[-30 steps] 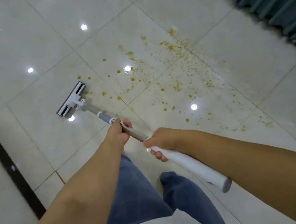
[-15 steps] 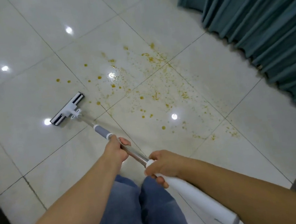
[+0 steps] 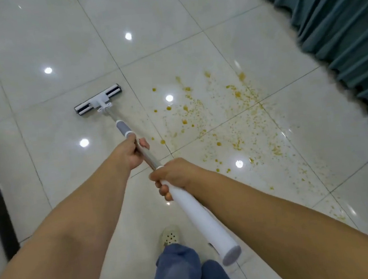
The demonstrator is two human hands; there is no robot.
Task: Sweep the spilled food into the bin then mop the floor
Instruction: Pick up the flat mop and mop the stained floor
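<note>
Yellow-brown spatter (image 3: 184, 122) wants the flat mop head (image 3: 98, 103) dragged through it, left grip (image 3: 131, 154) and right grip (image 3: 173, 175) clamped on the handle (image 3: 200, 219).

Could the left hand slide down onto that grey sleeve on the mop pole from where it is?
Probably yes. The left hand grips the metal pole right beside the grey sleeve, with nothing between them; the right hand holds the white handle behind it.

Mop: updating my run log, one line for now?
left hand: grips mop shaft | right hand: grips mop handle | mop head: on floor, left of spill
</note>
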